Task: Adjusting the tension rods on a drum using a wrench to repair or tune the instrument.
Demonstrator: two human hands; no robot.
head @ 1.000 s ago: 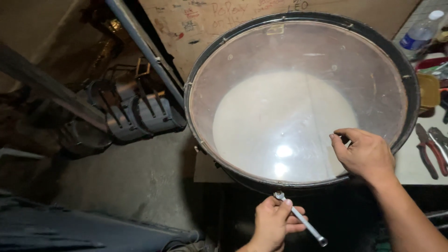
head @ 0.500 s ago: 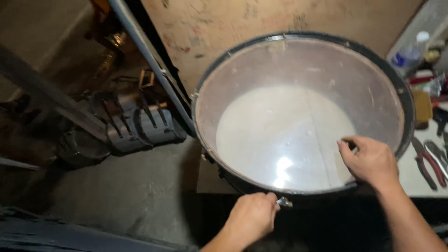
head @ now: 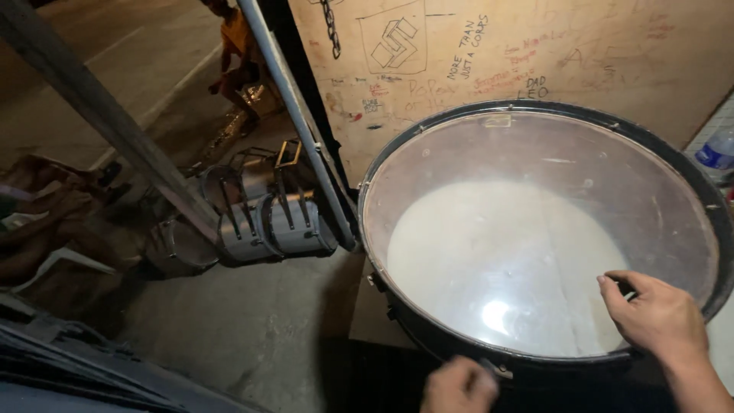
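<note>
- Clear plastic skin covers the big round drum (head: 535, 252) lying flat in front of you, with a black hoop (head: 692, 172) around its edge and a pale, whitish inside showing through the skin.
- Your right hand (head: 657, 317) rests on the drumhead near the rim closest to you, at the lower right of the view. Its fingers are curled loosely inward, thumb and forefinger close together; whether they pinch anything cannot be told.
- Your left hand (head: 459, 386) is at the bottom edge of the view, just below the near rim of the drum. It is closed in a fist, right beside a small metal fitting (head: 501, 371) on the hoop. Whatever it may be holding is hidden, so the grip cannot be judged beyond the closed fingers.
- The drum sits on a pale work surface (head: 722, 344), seen only as a sliver at the far right.
- A brown board wall (head: 581, 53) with scribbled marks stands behind the drum.
- A plastic bottle (head: 715, 153) with a blue band pokes in at the right edge, just beyond the hoop.
- A slanting grey metal pole (head: 294, 115) runs down to the left of the drum.
- 2 grey metal carrier frames (head: 267, 218) lie on the concrete floor (head: 245, 329) further left, well apart from your hands.
</note>
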